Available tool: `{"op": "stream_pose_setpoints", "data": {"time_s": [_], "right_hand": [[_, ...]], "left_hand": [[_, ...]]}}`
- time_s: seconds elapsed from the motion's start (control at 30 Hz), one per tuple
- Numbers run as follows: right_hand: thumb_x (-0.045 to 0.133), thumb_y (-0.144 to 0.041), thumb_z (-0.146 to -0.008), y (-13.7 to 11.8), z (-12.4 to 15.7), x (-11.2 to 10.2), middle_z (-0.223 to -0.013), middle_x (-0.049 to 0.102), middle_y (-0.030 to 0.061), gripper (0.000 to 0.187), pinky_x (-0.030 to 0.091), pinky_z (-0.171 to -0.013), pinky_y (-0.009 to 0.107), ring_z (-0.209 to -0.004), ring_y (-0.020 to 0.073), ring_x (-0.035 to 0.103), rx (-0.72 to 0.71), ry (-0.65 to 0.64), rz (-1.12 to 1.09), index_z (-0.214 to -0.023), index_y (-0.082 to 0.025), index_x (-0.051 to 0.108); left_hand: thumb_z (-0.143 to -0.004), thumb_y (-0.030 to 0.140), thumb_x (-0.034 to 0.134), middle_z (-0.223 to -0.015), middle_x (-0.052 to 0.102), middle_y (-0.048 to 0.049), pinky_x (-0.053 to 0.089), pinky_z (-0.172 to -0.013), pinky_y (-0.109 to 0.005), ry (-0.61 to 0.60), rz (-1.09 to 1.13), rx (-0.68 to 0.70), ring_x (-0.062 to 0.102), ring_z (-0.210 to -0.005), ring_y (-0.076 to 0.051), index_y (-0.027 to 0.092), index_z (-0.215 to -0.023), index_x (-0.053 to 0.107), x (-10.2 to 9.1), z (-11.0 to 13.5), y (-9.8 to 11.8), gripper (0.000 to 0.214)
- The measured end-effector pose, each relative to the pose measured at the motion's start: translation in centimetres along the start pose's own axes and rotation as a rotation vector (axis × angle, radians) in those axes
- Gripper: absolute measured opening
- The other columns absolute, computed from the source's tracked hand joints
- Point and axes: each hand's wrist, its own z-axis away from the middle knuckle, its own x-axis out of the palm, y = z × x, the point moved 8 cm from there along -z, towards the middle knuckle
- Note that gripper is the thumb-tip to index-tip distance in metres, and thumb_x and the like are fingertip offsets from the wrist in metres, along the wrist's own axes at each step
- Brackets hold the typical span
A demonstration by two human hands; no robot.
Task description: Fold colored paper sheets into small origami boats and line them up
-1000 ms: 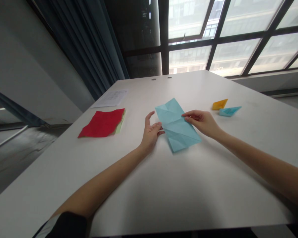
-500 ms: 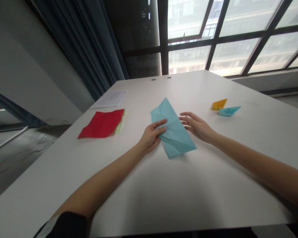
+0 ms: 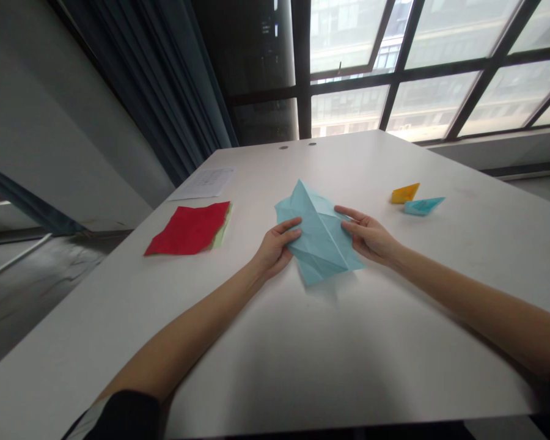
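A creased light blue paper (image 3: 318,235) is lifted off the white table (image 3: 302,342) in the middle of the view. My left hand (image 3: 275,247) grips its left edge with the thumb on top. My right hand (image 3: 369,237) holds its right edge, fingers pressed against the sheet. The paper bulges upward into a peak between the two hands, and its near corner points down toward the table.
A red paper sheet (image 3: 187,227) lies on a stack of other sheets at the left. A white printed page (image 3: 204,182) lies beyond it. A small folded yellow paper shape (image 3: 404,192) and a folded blue one (image 3: 422,205) sit at the right.
The blue paper lay flat a second ago with my hands at its sides. My left hand took its left edge, then my right hand gripped the right edge, and the sheet rose and bulged.
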Motion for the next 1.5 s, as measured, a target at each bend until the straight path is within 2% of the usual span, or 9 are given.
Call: {"op": "stream_pose_setpoints", "data": {"time_s": [0.23,0.53,0.63,0.73,0.83,1.0,1.2,1.33,1.5], "right_hand": [[0.079,-0.025,-0.058,-0.3,-0.3,-0.8,-0.082,0.070,0.0026,0.033,0.050,-0.080,0.029,-0.075,0.0130,0.063,-0.050,0.090,0.060,-0.089,-0.019,0.069],[0.078,-0.035,-0.058,0.1,-0.3,-0.6,-0.079,0.067,0.0014,0.026,0.047,-0.082,0.036,-0.078,0.0155,0.061,-0.107,0.094,0.191,-0.079,-0.023,0.070],[0.075,-0.040,-0.059,-1.0,-0.1,-0.9,-0.101,0.062,0.0049,0.025,0.043,-0.088,0.040,-0.098,0.0214,0.056,-0.268,0.168,0.440,-0.078,-0.024,0.071],[0.073,-0.040,-0.062,-2.9,0.7,-0.9,-0.127,0.046,0.0068,0.023,0.038,-0.094,0.042,-0.117,0.0262,0.043,-0.463,0.291,0.748,-0.079,-0.024,0.071],[0.071,-0.037,-0.066,-4.3,1.4,0.0,-0.124,0.050,0.0066,0.018,0.036,-0.097,0.043,-0.116,0.0256,0.045,-0.599,0.295,0.888,-0.078,-0.023,0.071],[0.068,-0.040,-0.069,-3.6,1.4,1.1,-0.077,0.067,0.0026,0.022,0.048,-0.077,0.037,-0.077,0.0191,0.061,-0.522,0.150,0.766,-0.077,-0.020,0.065],[0.069,-0.041,-0.068,-2.0,1.2,1.7,-0.073,0.066,0.0017,0.025,0.048,-0.063,0.028,-0.067,0.0152,0.060,-0.348,0.038,0.572,-0.077,-0.020,0.060],[0.071,-0.041,-0.065,-1.2,1.1,2.3,-0.068,0.066,0.0005,0.029,0.044,-0.052,0.025,-0.056,0.0132,0.057,-0.213,-0.040,0.452,-0.081,-0.021,0.057],[0.075,-0.032,-0.059,-1.5,1.3,3.1,-0.065,0.064,-0.0025,0.027,0.044,-0.052,0.025,-0.054,0.0121,0.055,-0.230,-0.072,0.437,-0.076,-0.023,0.056]], "left_hand": [[-0.053,0.010,0.078,-0.079,0.070,-0.0044,0.052,-0.075,-0.027,0.050,-0.045,0.030,0.064,-0.070,-0.013,0.014,-0.086,0.069,-0.5,0.0,0.2,0.035],[-0.052,0.020,0.080,-0.074,0.069,-0.0037,0.049,-0.073,-0.027,0.058,-0.120,0.074,0.062,-0.067,-0.012,0.014,-0.078,0.070,-0.9,-0.5,-0.1,0.028],[-0.057,0.029,0.078,-0.083,0.067,-0.0048,0.046,-0.081,-0.032,0.089,-0.309,0.174,0.061,-0.080,-0.016,0.016,-0.081,0.071,-1.6,-0.7,0.3,0.028],[-0.061,0.033,0.074,-0.116,0.056,-0.0076,0.038,-0.095,-0.036,0.243,-0.636,0.382,0.049,-0.111,-0.024,0.019,-0.079,0.071,-2.4,-0.1,2.3,0.023],[-0.065,0.032,0.072,-0.135,0.038,-0.0050,0.026,-0.104,-0.041,0.333,-0.927,0.566,0.032,-0.126,-0.027,0.021,-0.076,0.070,-1.8,0.9,4.2,0.016],[-0.071,0.025,0.067,-0.113,0.058,-0.0050,0.028,-0.102,-0.039,0.067,-1.101,0.717,0.046,-0.114,-0.022,0.022,-0.074,0.068,1.9,2.3,4.7,0.004],[-0.070,0.020,0.066,-0.129,0.051,-0.0061,0.018,-0.107,-0.037,-0.139,-0.978,0.706,0.028,-0.131,-0.025,0.020,-0.069,0.064,4.1,3.7,5.0,0.003],[-0.073,0.021,0.062,-0.115,0.061,-0.0075,0.021,-0.105,-0.039,-0.270,-0.865,0.586,0.032,-0.130,-0.025,0.019,-0.067,0.060,4.3,3.3,4.3,0.007],[-0.070,0.021,0.061,-0.092,0.066,-0.0053,0.035,-0.095,-0.033,-0.242,-0.715,0.478,0.052,-0.109,-0.024,0.017,-0.062,0.059,3.3,2.3,3.8,0.009]]}}
